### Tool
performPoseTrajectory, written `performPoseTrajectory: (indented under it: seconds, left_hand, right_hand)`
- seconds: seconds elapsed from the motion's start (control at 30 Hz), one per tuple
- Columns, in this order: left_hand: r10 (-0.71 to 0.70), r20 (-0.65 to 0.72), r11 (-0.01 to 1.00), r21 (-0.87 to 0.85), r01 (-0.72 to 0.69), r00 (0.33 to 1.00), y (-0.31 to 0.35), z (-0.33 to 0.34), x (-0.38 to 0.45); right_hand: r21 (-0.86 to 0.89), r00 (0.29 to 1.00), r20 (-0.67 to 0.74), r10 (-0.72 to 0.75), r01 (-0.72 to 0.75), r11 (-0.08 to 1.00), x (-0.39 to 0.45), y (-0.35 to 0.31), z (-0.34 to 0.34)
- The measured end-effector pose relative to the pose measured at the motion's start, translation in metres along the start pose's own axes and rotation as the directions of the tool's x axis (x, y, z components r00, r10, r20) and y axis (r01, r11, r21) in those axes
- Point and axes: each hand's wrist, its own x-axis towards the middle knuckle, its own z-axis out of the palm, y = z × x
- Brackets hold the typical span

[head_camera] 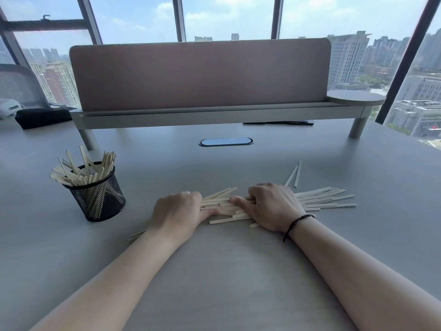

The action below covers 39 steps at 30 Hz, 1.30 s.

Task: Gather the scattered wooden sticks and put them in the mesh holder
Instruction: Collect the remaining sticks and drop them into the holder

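i see the wooden sticks (317,199) as thin, flat, pale strips, lying in a loose heap on the grey bench (226,271), most of them running roughly left to right and overlapping one another. the heap sits between and under my two hands, with a fan of stick ends reaching out past the right wrist, two more sticks (294,175) lying apart just beyond the right hand, and a couple of ends poking out beside the left wrist. the black mesh holder (95,199) stands upright well to the left of the heap, and it already carries a good bunch of sticks leaning outward over its rim. my left hand (176,213) is knuckles-up at the left end of the heap, its grip curled around the stick ends with the thumb lying along them. my right hand (269,206) presses down on the middle of the heap, fingers bent over the sticks and thumb stretched toward the left hand; its grip is closed onto the sticks too. a dark cord bracelet (294,224) circles the right wrist.
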Motion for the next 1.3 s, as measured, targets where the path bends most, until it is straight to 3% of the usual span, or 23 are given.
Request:
performPoseTrajectory:
  seconds: [0.23, 0.5, 0.57, 0.67, 0.83, 0.9, 1.07, 1.3]
  left_hand:
    - [-0.093, -0.069, 0.989, -0.124, 0.084, 0.993, -0.02, -0.005, 0.002]
    - [-0.179, -0.374, 0.891, -0.455, -0.011, 0.91, -0.024, -0.018, 0.001]
    - [-0.247, -0.415, 0.806, -0.589, -0.052, 0.875, -0.022, -0.029, 0.003]
    - [-0.383, -0.36, 0.556, -0.825, -0.1, 0.851, -0.025, -0.037, 0.004]
    - [-0.325, -0.154, 0.227, -0.971, -0.081, 0.933, -0.016, -0.03, -0.002]
    - [-0.316, -0.109, 0.16, -0.985, -0.061, 0.943, -0.012, -0.025, -0.004]
    - [-0.37, -0.041, 0.13, -0.991, 0.008, 0.928, -0.013, -0.017, -0.006]
    - [-0.297, -0.073, 0.281, -0.96, 0.014, 0.952, -0.012, -0.012, -0.01]
  right_hand:
    - [-0.051, 1.0, 0.004, 0.025, -0.025, 0.998, 0.0, -0.001, -0.004]
    - [-0.091, 1.0, -0.01, 0.02, -0.021, 0.996, -0.001, -0.002, -0.005]
    - [-0.098, 1.0, -0.014, 0.019, -0.021, 0.995, -0.001, -0.001, -0.004]
    - [-0.098, 0.999, -0.019, 0.025, -0.027, 0.995, 0.0, -0.001, -0.005]
    - [-0.078, 0.997, -0.066, 0.045, -0.05, 0.996, -0.003, 0.002, -0.006]
    - [-0.06, 0.994, -0.092, 0.064, -0.07, 0.996, -0.002, 0.0, -0.008]
    - [-0.032, 0.988, -0.131, 0.085, -0.09, 0.995, 0.004, -0.01, -0.014]
    - [-0.033, 0.987, -0.141, 0.074, -0.08, 0.996, 0.026, -0.037, -0.027]
